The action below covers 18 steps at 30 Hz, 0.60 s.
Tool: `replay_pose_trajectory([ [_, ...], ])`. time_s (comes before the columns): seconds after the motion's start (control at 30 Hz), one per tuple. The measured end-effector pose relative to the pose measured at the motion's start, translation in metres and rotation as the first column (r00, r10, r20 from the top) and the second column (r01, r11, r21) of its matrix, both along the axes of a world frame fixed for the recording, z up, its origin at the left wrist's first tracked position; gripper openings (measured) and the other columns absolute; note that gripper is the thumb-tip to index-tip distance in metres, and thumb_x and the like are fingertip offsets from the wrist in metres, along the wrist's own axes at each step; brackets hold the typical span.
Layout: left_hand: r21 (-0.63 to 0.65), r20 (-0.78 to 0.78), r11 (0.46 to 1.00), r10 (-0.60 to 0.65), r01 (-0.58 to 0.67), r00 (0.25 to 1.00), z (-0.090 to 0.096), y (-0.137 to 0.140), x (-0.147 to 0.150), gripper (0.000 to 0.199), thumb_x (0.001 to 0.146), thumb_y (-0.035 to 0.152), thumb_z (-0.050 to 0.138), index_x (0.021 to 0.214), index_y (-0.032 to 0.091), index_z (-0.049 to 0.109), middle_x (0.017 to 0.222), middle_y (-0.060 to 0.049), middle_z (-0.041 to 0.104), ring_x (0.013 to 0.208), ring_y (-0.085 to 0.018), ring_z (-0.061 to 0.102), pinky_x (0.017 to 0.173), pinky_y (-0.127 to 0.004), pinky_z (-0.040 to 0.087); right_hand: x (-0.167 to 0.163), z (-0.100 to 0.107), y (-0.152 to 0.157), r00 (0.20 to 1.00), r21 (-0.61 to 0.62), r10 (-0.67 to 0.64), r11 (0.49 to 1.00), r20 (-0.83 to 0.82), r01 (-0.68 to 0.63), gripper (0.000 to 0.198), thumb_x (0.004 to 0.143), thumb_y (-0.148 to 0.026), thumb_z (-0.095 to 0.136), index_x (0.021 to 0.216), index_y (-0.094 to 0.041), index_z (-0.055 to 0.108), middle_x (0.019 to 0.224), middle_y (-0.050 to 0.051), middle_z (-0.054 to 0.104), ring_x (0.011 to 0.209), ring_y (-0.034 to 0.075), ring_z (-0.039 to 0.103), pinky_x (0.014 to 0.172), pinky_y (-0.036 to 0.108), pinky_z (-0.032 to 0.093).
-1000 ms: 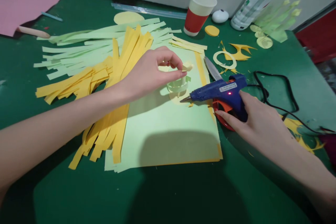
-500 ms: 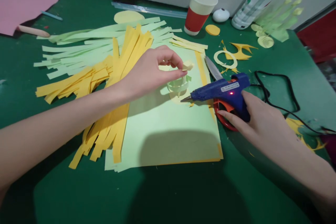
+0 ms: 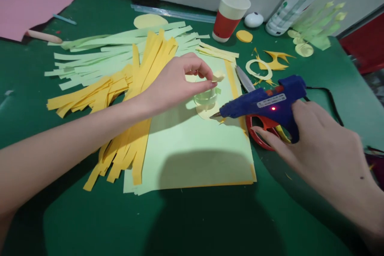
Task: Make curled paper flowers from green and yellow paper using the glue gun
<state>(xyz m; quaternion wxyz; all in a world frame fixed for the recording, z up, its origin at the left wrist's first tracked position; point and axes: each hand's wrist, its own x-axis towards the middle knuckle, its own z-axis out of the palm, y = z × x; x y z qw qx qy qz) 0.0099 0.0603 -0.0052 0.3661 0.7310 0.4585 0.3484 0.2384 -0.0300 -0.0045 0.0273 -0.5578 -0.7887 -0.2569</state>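
My left hand pinches a small pale yellow paper piece between thumb and fingertips. Just beneath it, a pale green paper ring stands on a pale yellow paper disc; the fingers partly hide the ring. My right hand is wrapped round the handle of a blue glue gun whose red light glows. Its metal nozzle points left, close to the disc's right edge. Under the gun lie red-handled scissors, partly covered. Pale green sheets lie beneath the paper parts.
Yellow paper strips and pale green strips spread to the left. A paper cup, a yellow disc and paper scraps stand or lie at the back. The gun's black cord runs off to the right.
The glue gun has come up and slightly right in my right hand and looks closer to the camera. My left hand keeps its pinch on the paper piece above the ring.
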Motion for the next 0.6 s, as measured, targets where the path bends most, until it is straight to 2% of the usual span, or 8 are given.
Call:
replay_pose_trajectory([
  [0.2, 0.017, -0.022, 1.000, 0.000, 0.000, 1.000, 0.000, 0.001, -0.001, 0.009, 0.073, 0.024, 0.065, 0.070, 0.017, 0.062, 0.090, -0.003, 0.062, 0.084, -0.016, 0.058, 0.083, -0.032, 0.044, -0.008, 0.014, -0.006, 0.988, 0.088, -0.017, 0.996, 0.153, 0.004, 0.045, 0.085, -0.052, 0.036, 0.098, -0.012, 0.050, 0.072, 0.006, 0.050, 0.045, 0.015, 0.036, 0.038, 0.024, 0.015],
  [0.37, 0.029, -0.030, 1.000, 0.002, -0.001, 1.000, 0.000, 0.001, -0.001, 0.008, 0.073, 0.025, 0.065, 0.071, 0.017, 0.062, 0.090, -0.003, 0.062, 0.083, -0.016, 0.057, 0.084, -0.032, 0.043, -0.019, 0.026, -0.001, 0.984, 0.044, 0.003, 0.999, 0.180, -0.011, 0.038, 0.084, -0.048, 0.034, 0.092, -0.014, 0.048, 0.067, 0.004, 0.042, 0.045, 0.013, 0.031, 0.040, 0.023, 0.009],
  [0.6, 0.035, -0.023, 0.999, -0.015, 0.016, 1.000, -0.001, 0.002, -0.002, 0.009, 0.073, 0.026, 0.066, 0.070, 0.018, 0.062, 0.088, -0.003, 0.061, 0.083, -0.015, 0.057, 0.083, -0.031, 0.043, -0.034, 0.040, 0.001, 0.973, -0.039, -0.091, 0.994, 0.213, 0.101, 0.016, 0.075, -0.033, 0.038, 0.077, -0.018, 0.043, 0.063, 0.002, 0.036, 0.041, 0.011, 0.022, 0.041, 0.022, 0.007],
])
